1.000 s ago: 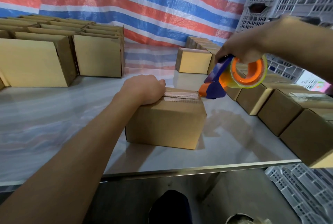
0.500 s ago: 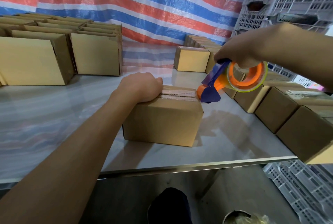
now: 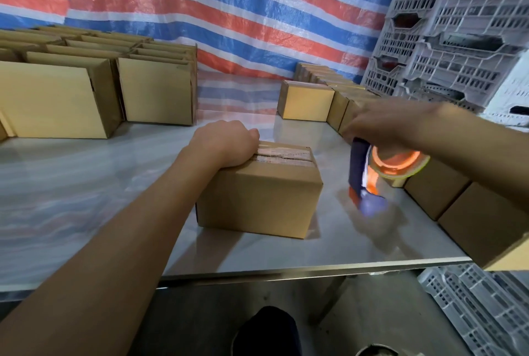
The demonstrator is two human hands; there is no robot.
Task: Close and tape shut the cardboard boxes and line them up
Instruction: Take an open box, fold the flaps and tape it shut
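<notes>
At table centre: the cardboard box [image 3: 257,192] stands on the table [image 3: 86,184], flaps down, with a strip of clear tape [image 3: 283,155] running along its top seam.
Left hand [image 3: 226,144]: fingers curled into a fist that holds nothing; it presses down on the left end of the box top.
Right hand [image 3: 380,124]: grips the tape dispenser [image 3: 369,181], which is blurred, low beside the box's right end and clear of it.
Step in hand: probably finishing this strip. Whether the tape is already cut cannot be told.
Doing it well: pin the box firmly and rub the tape flat along the seam and over both ends — no lifted corners. Then slide it square against the row of sealed boxes [image 3: 435,192] at the right.
Waiting: open boxes [image 3: 54,98] at far left — next for closing.
</notes>
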